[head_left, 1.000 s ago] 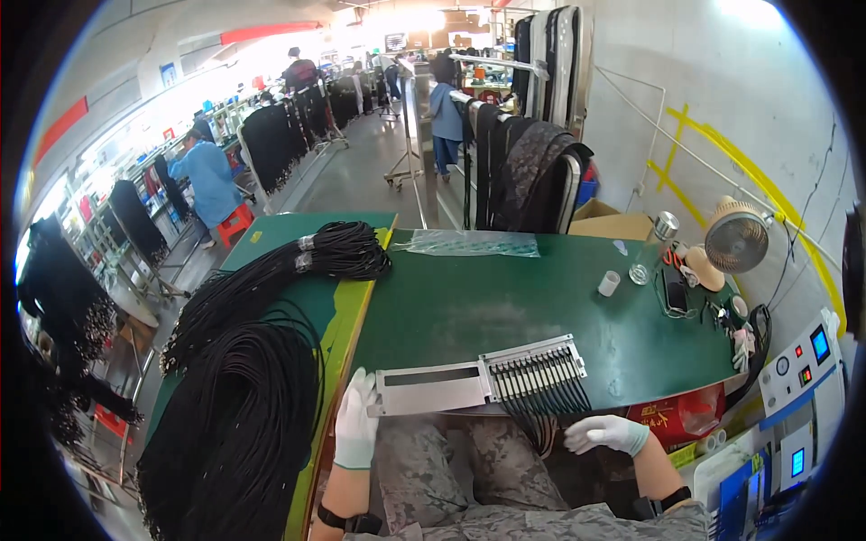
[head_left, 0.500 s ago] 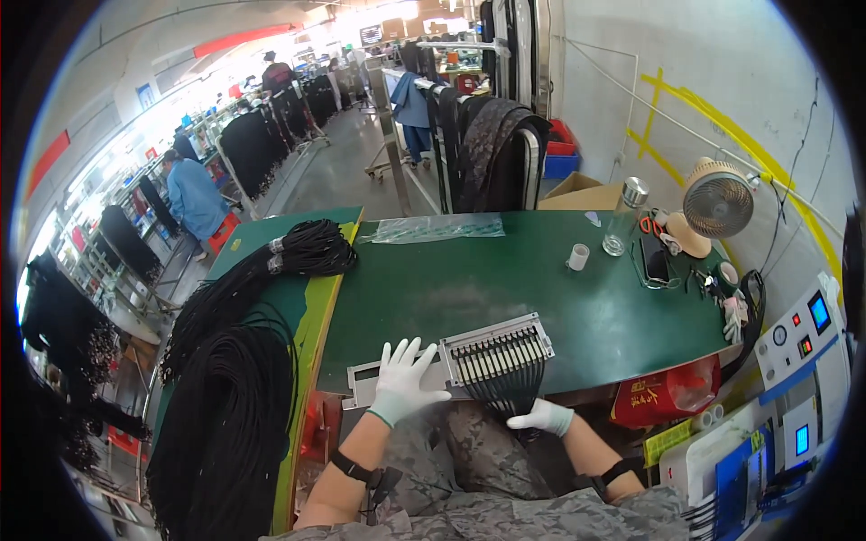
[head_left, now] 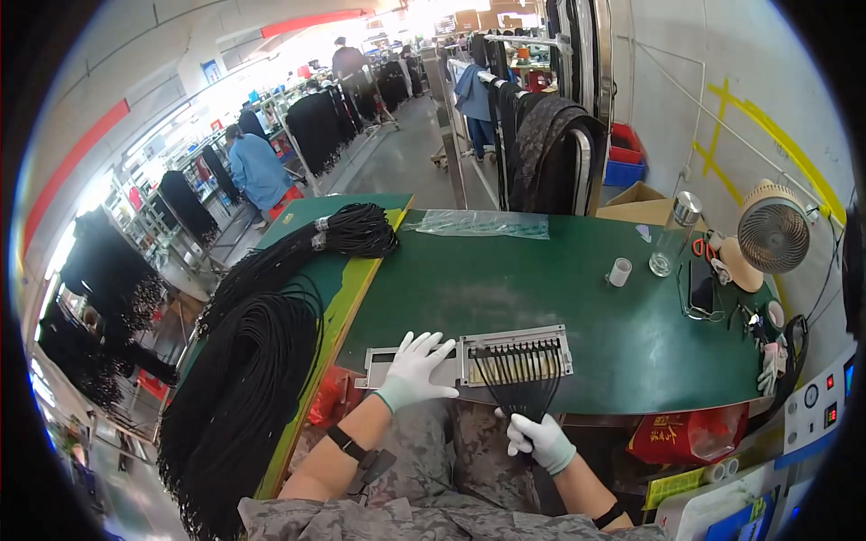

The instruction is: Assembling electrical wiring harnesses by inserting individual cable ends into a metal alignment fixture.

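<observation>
Factory floor behind, green tabletop [head_left: 541, 288] up front with a metal comb fixture [head_left: 478, 358] at its near edge. Left hand [head_left: 413, 368], white-gloved, lies flat on the fixture's left plate, fingers spread apart, gripping nothing. Right hand [head_left: 535, 437], also gloved, sits below the tabletop edge with its fingers clamped on a bunch of thin black cords [head_left: 516, 389] fanning up into the fixture's slots. Cords look light, limp and tangle-prone; best held gathered in a fist near the fan point. Fixture looks rigid and heavy enough to stay put under a flat palm. Big black cord bundles [head_left: 244, 388] lie well apart on the left; small fan [head_left: 773, 232] far right.
</observation>
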`<state>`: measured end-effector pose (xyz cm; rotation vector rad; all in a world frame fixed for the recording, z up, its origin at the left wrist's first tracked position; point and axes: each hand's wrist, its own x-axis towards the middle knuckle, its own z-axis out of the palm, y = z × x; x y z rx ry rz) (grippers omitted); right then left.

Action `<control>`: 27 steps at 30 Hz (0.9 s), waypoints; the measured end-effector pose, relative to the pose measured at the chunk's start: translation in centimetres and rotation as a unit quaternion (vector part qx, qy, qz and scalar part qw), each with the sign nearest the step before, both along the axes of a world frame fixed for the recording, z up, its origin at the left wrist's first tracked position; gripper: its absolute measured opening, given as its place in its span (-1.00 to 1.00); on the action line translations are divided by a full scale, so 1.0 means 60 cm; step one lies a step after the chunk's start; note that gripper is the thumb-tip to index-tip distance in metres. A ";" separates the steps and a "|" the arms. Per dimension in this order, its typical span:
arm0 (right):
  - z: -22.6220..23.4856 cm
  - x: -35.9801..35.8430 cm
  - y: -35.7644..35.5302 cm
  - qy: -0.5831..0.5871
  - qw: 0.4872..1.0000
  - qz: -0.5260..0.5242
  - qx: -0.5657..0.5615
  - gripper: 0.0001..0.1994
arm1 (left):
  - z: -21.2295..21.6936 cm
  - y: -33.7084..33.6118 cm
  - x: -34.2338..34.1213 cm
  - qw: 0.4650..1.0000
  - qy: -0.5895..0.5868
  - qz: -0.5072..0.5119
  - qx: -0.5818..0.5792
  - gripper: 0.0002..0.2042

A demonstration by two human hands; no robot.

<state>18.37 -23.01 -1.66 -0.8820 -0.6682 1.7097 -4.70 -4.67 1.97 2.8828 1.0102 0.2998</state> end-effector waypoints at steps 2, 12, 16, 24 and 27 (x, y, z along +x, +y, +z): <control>-0.010 0.001 -0.011 0.001 1.000 0.010 -0.019 -0.62 | 0.001 -0.001 -0.001 1.000 0.005 0.004 0.003 -0.09; -0.036 0.052 -0.135 -0.018 0.986 0.165 0.003 -0.69 | 0.001 0.008 0.010 1.000 0.014 -0.023 -0.012 -0.05; -0.004 0.104 -0.149 0.088 0.991 0.079 0.056 -0.61 | 0.014 -0.014 0.009 0.999 0.033 -0.017 -0.004 -0.02; 0.043 0.090 -0.141 -0.120 0.979 0.153 0.067 -0.70 | 0.084 -0.220 0.197 0.641 -0.248 -0.247 -0.683 -0.25; 0.053 0.072 -0.126 -0.090 0.984 0.127 0.084 -0.69 | 0.082 -0.238 0.225 0.521 -0.301 -0.212 -0.770 -0.37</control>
